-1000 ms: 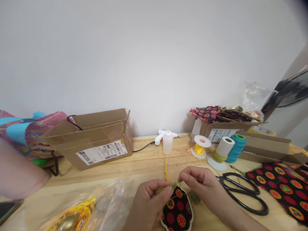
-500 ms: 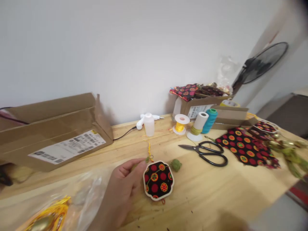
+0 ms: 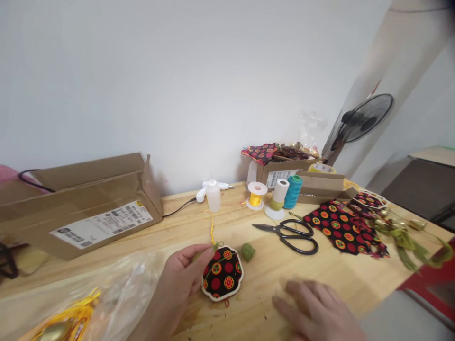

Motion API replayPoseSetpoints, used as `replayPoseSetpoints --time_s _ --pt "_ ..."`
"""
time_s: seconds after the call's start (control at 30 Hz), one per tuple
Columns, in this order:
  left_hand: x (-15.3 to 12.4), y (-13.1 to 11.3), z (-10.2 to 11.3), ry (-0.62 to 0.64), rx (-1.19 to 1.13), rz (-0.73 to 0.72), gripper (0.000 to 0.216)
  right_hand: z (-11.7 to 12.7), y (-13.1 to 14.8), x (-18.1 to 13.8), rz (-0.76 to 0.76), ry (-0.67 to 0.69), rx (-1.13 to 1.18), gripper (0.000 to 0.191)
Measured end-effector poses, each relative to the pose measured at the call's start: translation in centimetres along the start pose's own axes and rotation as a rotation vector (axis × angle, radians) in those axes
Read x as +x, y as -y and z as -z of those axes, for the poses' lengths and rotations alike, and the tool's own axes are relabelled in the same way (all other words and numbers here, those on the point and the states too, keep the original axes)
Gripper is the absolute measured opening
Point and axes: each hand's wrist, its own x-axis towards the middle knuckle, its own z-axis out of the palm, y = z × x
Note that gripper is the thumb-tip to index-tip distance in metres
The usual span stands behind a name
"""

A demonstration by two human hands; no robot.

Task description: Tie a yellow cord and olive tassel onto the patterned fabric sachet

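My left hand (image 3: 181, 279) pinches the top edge of a small black fabric ornament (image 3: 222, 273) with red and orange flowers, which lies on the wooden table (image 3: 256, 303). A yellow cord (image 3: 212, 231) runs up from the ornament's top. A green tassel ball (image 3: 248, 251) lies just right of it. My right hand (image 3: 313, 310) hovers low over the table at the lower right, blurred, fingers stretched out and empty. Black scissors (image 3: 293, 234) lie beyond it.
A long cardboard box (image 3: 81, 208) sits at the left, a plastic bag with yellow tassels (image 3: 67, 317) in front. Thread spools (image 3: 280, 194), a white bottle (image 3: 213, 196), a box of fabric pieces (image 3: 280, 163), patterned cloth (image 3: 341, 227) and green tassels (image 3: 408, 239) crowd the right. A fan (image 3: 359, 123) stands behind.
My right hand let go of the ornament's top, left view, and has come back in at the lower right. The camera swung right. My left hand stays on the ornament.
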Motion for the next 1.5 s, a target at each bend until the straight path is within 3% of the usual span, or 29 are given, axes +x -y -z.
replayPoseSetpoints --time_s 0.07,0.17,0.27,0.37,0.6,0.8,1.03,1.23,1.5 --pt "0.1 0.1 0.0 -0.004 0.024 0.01 0.028 0.8 -1.5 2.0 -0.103 -0.007 0.172 0.02" --pt "0.3 0.4 0.1 0.006 0.041 0.033 0.028 1.4 -3.2 4.4 -0.27 -0.036 0.486 0.025" --pt "0.3 0.8 0.1 0.071 0.05 0.055 0.029 1.4 -3.6 6.5 -0.324 -0.075 0.63 0.018" --pt "0.2 1.2 0.0 0.131 0.061 0.036 0.025 1.5 -2.6 9.1 -0.23 -0.029 0.721 0.011" --pt "0.5 1.6 0.3 0.209 0.059 0.006 0.022 1.7 -0.6 13.6 0.137 0.201 0.776 0.017" --pt "0.9 1.9 0.8 0.191 0.06 0.023 0.023 1.7 -1.0 14.3 0.226 0.225 0.644 0.017" --pt "0.9 1.8 0.8 0.18 0.055 0.043 0.022 0.6 -0.5 14.1 0.283 0.089 0.546 0.017" --pt "0.9 2.0 0.4 0.203 0.001 0.046 0.019 -0.1 -0.3 13.8 0.158 -0.009 0.678 0.018" --pt "1.0 2.2 0.2 0.178 0.008 0.059 0.022 -0.2 -0.5 13.5 -0.017 0.052 0.779 0.014"
